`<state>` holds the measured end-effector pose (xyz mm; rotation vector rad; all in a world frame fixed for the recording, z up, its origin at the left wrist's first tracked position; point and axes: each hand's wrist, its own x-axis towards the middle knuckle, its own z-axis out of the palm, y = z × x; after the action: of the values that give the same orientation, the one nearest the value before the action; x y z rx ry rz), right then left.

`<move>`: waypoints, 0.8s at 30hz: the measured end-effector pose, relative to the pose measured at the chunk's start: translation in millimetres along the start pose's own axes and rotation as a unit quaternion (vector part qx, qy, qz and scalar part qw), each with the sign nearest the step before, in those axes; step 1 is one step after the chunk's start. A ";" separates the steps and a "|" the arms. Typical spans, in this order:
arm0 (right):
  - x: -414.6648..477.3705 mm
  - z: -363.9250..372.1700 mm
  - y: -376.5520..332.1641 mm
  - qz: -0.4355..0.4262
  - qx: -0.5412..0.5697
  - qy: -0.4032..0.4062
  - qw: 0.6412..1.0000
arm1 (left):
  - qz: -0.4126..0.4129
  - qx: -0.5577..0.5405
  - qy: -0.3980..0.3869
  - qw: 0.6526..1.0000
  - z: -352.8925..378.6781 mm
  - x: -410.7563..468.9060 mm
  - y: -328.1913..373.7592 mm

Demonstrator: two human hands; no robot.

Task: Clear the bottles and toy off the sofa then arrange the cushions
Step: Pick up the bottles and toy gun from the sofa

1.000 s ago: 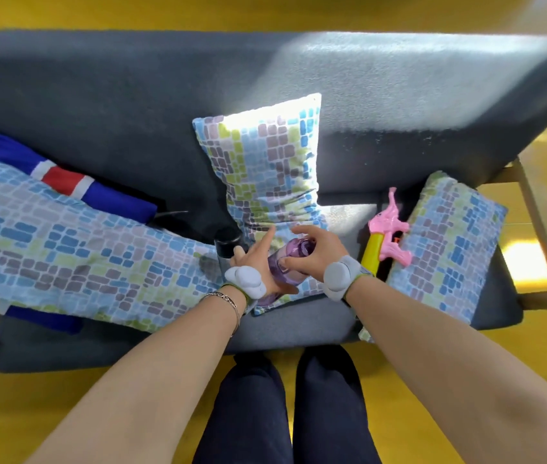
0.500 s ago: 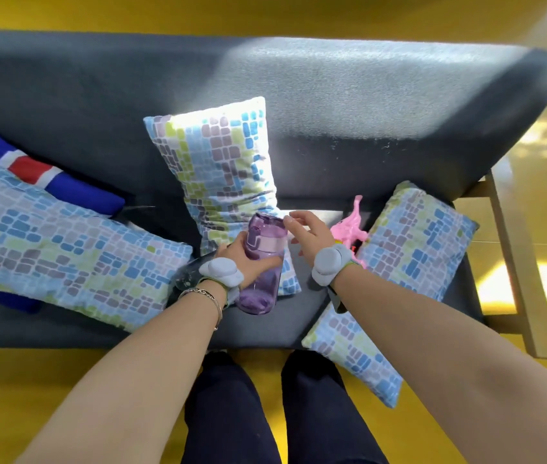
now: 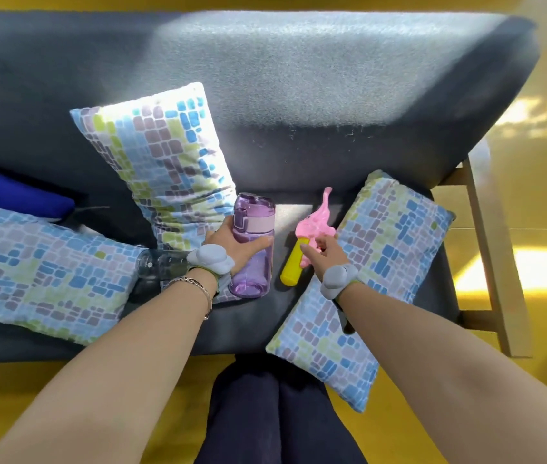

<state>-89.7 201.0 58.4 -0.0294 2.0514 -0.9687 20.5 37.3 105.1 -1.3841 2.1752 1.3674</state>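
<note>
You have a bright picture with strong, warm colour. A pale patch of light lies across the top middle of the sofa backrest (image 3: 298, 68), and its left part is in shade. The upper edge of the upright cushion (image 3: 165, 135) is almost washed out. On the yellow floor (image 3: 533, 272) at the right there is hard glare. Everything looks a little soft. The wide lens bends the sofa's edges, and the wooden frame (image 3: 488, 249) leans near the border.

No readable text, label or number shows anywhere.
</note>
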 end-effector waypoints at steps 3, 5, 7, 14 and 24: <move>18.4 4.5 17.8 0.017 -0.023 0.019 0.999 | 0.011 0.012 -0.005 1.000 9.0 19.9 -2.3; 29.3 8.4 26.5 0.028 -0.048 0.030 0.998 | 0.024 0.019 -0.003 1.000 13.8 30.9 -3.4; 46.9 13.3 34.5 0.038 -0.080 0.041 0.995 | 0.035 0.019 -0.005 0.999 20.9 46.9 -3.1; 93.7 21.1 56.4 0.056 -0.400 0.041 0.914 | 0.042 0.001 0.022 0.999 36.0 82.0 -13.6; 103.0 30.3 65.2 0.058 -0.439 0.069 0.894 | 0.054 0.002 0.008 0.999 44.9 90.9 -33.2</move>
<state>-114.5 192.0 -64.4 -0.3185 2.4283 0.0986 -13.5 14.9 6.6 -1.2980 2.2913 1.3909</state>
